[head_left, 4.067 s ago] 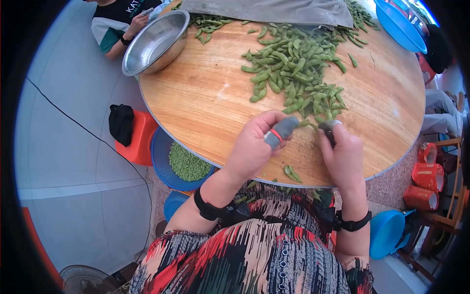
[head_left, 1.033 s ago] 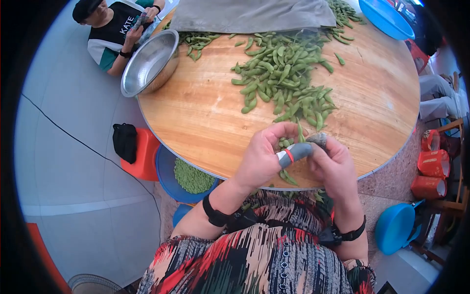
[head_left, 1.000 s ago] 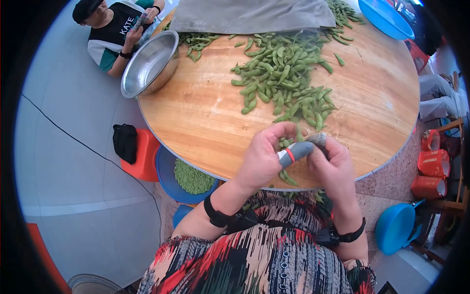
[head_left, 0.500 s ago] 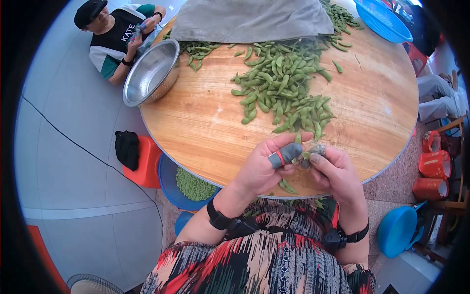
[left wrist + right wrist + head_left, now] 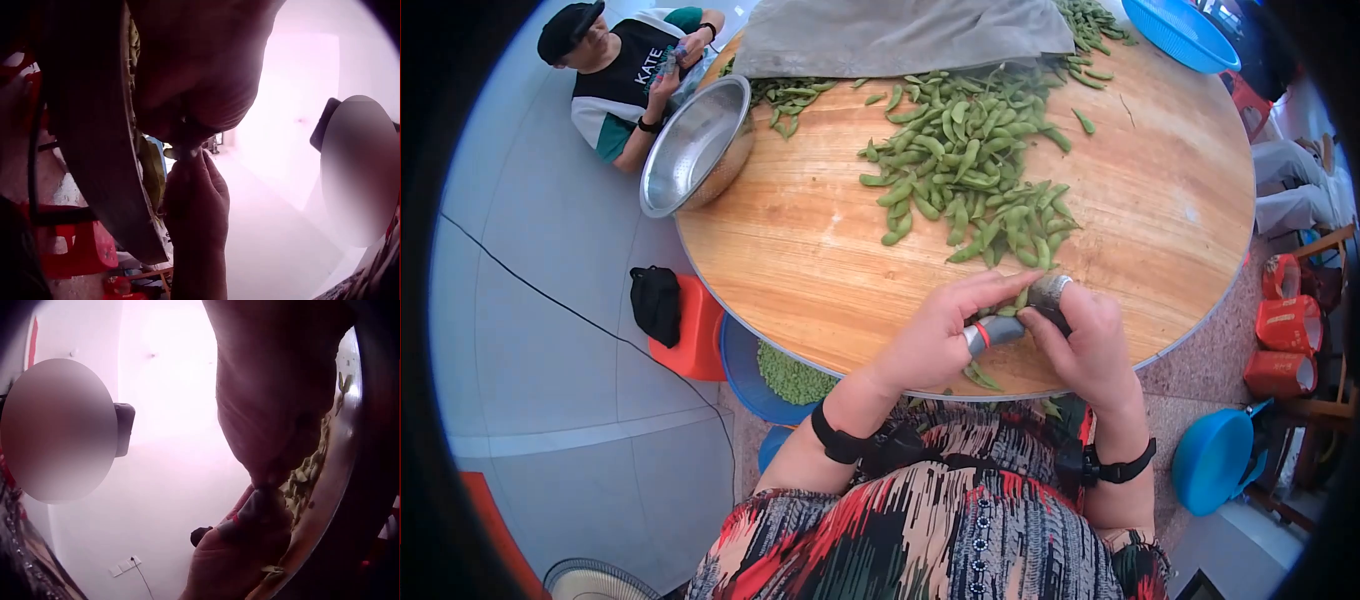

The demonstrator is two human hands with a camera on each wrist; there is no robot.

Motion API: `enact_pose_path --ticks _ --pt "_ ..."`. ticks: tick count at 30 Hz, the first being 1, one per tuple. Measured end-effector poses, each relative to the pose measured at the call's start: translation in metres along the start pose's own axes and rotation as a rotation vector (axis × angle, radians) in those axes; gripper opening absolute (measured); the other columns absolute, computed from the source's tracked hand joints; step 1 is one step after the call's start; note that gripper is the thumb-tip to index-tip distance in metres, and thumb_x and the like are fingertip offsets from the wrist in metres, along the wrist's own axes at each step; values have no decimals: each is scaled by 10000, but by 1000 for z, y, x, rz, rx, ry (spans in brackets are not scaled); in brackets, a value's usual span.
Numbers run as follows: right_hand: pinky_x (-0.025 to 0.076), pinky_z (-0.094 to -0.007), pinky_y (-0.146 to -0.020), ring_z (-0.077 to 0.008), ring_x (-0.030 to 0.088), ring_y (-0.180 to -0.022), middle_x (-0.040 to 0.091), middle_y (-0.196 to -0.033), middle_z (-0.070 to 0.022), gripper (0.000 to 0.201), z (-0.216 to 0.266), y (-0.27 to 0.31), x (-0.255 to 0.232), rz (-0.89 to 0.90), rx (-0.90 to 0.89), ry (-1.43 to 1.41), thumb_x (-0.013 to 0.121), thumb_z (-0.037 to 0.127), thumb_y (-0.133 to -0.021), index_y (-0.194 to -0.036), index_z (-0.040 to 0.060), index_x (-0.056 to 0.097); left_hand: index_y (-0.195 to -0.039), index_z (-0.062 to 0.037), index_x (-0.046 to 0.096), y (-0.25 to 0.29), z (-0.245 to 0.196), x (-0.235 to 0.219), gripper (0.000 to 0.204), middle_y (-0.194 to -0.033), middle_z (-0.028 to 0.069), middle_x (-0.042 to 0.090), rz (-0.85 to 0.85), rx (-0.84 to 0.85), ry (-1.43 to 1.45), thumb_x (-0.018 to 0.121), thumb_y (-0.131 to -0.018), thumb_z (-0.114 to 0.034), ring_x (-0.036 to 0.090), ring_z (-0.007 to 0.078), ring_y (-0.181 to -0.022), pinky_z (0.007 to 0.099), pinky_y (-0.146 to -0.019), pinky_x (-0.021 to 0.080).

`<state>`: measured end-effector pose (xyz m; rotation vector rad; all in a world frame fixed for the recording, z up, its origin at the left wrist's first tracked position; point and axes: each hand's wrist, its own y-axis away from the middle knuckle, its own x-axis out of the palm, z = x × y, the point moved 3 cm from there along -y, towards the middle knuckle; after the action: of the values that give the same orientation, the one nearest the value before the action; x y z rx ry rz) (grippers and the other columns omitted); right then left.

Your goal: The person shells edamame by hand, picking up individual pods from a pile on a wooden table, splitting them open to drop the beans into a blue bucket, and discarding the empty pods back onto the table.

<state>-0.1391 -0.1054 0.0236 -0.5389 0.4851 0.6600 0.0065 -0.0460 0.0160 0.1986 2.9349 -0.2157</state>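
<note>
Both hands meet over the near edge of the round wooden table (image 5: 800,260). My left hand (image 5: 945,335), its thumb wrapped in grey with a red band, holds a green pod (image 5: 1021,299) between its fingers. My right hand (image 5: 1090,340), with grey wrapping on a finger, pinches at the same pod from the right. A heap of green pods (image 5: 970,150) lies beyond the hands, and a loose pod (image 5: 982,377) rests just below the left hand. Both wrist views are dark; the hands touch at the fingertips there, the pod hard to make out.
A metal basin (image 5: 697,145) stands at the table's left edge, a grey cloth (image 5: 900,40) at the back, a blue basket (image 5: 1180,35) at back right. Below the left edge sits a blue tub of shelled beans (image 5: 792,375) beside a red stool (image 5: 692,330). Another person (image 5: 625,75) sits at upper left.
The hands have come closer together, and the left fingers now lie straighter over the pod. Over the last seconds they went from apart to touching. The heap looks much the same.
</note>
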Motion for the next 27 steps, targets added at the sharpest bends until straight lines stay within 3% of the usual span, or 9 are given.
enact_pose_path --ticks 4,6,10,13,15,16,19,21,27 --pt "419 -370 -489 -320 557 -561 550 -648 -151 161 4 1 2 -53 -47 -8 662 58 -748 -790 17 512 -1285 -18 455 5 10 2 447 -1124 64 572 -29 -94 363 534 -849 -74 536 138 -954 259 -792 424" --pt "422 -358 -486 -304 558 -553 544 -639 -151 145 7 0 2 -88 -60 15 651 46 -745 -784 11 516 -1305 -9 420 9 13 2 428 -978 6 569 18 -357 828 483 -892 -96 486 59 -750 184 -616 377" --pt "427 -350 -485 -297 553 -544 535 -634 -162 128 12 -1 8 -97 -3 50 643 32 -730 -793 5 534 -1317 -10 399 9 13 6 415 -825 -38 501 27 -326 1008 441 -916 -109 370 21 -611 154 -499 262" --pt "422 -292 -482 -203 553 -522 542 -607 -98 78 14 -2 12 -192 -20 80 620 40 -768 -800 12 554 -1325 -10 383 9 11 3 422 -746 -63 435 -74 -369 1001 439 -920 -117 337 24 -568 164 -470 249" --pt "366 -223 -457 -84 477 -498 515 -593 -1 84 0 -2 18 -43 439 -591 593 112 -836 -843 33 566 -1328 -34 390 11 13 2 426 -740 -72 436 -98 -383 1024 458 -917 -126 334 17 -558 164 -452 238" --pt "366 -223 -457 -84 477 -498 515 -593 -1 84 0 -4 15 -40 438 -588 593 112 -836 -843 33 566 -1328 -34 390 11 12 2 426 -740 -72 436 -100 -380 1027 458 -917 -126 334 17 -558 164 -452 238" --pt "254 -168 -429 -10 354 -492 467 -594 56 173 -2 -6 14 25 650 -787 561 228 -890 -885 55 552 -1327 -53 399 11 12 2 444 -691 -81 417 -129 -398 806 500 -902 -133 335 13 -542 164 -463 264" --pt "251 -160 -426 -5 359 -495 469 -599 56 169 -2 -6 13 61 669 -877 564 224 -888 -879 56 550 -1308 -90 441 7 4 -1 471 -657 -68 516 -244 -99 357 570 -856 -112 435 36 -574 193 -529 356" --pt "235 -146 -407 7 350 -483 474 -627 56 144 2 -1 21 69 719 -1122 578 197 -878 -895 58 547 -1300 -106 441 10 -6 -7 537 -648 57 579 -207 41 -74 629 -798 -86 493 87 -592 230 -573 408"
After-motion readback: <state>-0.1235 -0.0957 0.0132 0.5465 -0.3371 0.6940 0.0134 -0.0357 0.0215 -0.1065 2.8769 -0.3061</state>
